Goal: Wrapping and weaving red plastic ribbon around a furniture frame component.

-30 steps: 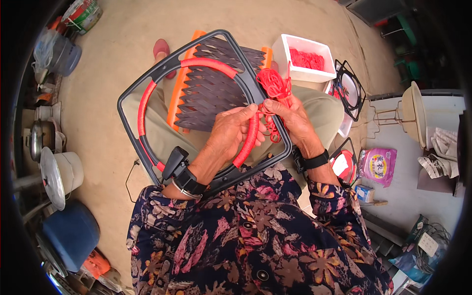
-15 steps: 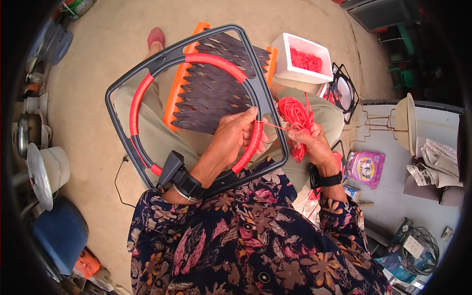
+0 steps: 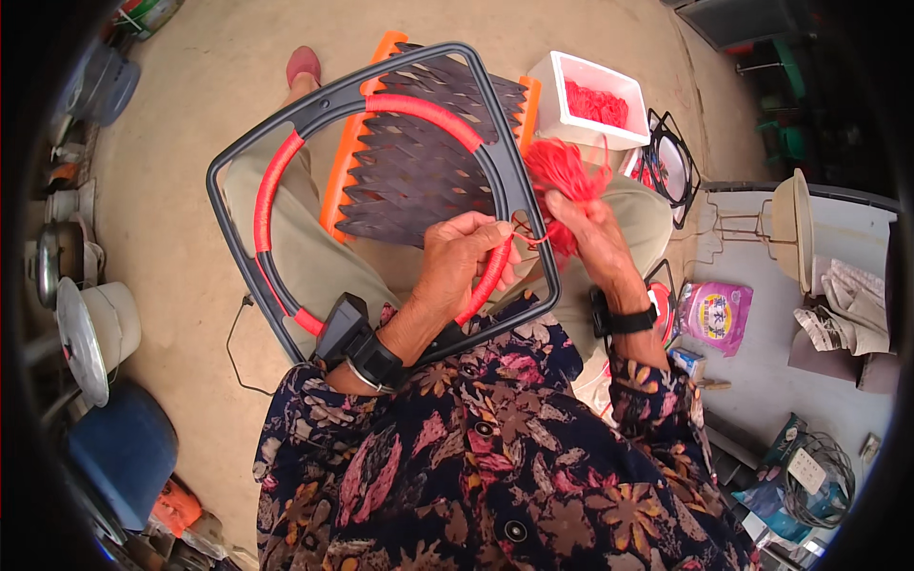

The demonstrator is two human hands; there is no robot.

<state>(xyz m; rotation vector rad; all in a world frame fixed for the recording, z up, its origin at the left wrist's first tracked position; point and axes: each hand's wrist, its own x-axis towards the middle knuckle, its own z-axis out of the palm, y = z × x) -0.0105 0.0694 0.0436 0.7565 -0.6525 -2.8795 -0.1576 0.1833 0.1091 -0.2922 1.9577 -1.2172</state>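
Observation:
A black square frame with a round inner ring [image 3: 326,105] lies tilted across my lap. Red cord is wound tightly round parts of the ring, as on its upper wrapped section [image 3: 424,110]. At the ring's right side my left hand [image 3: 464,255] pinches the wrapped part between thumb and fingers. A loose bundle of red cord [image 3: 564,169], blurred by motion, is gripped in my right hand [image 3: 592,236] just beyond the frame's right edge. A short strand runs from the bundle to the ring beside my left thumb.
Beyond the frame stands an orange-edged seat [image 3: 335,200] with dark woven straps. A white foam box [image 3: 600,133] holds more red cord, with another black frame [image 3: 693,171] near it. To the right lies a purple bag [image 3: 714,316]; a lidded white bucket [image 3: 116,324] stands left.
My right hand has turned and moved up slightly, swinging the cord bundle upward. The strand to the ring looks shorter and looser. My left hand has shifted slightly, still on the ring.

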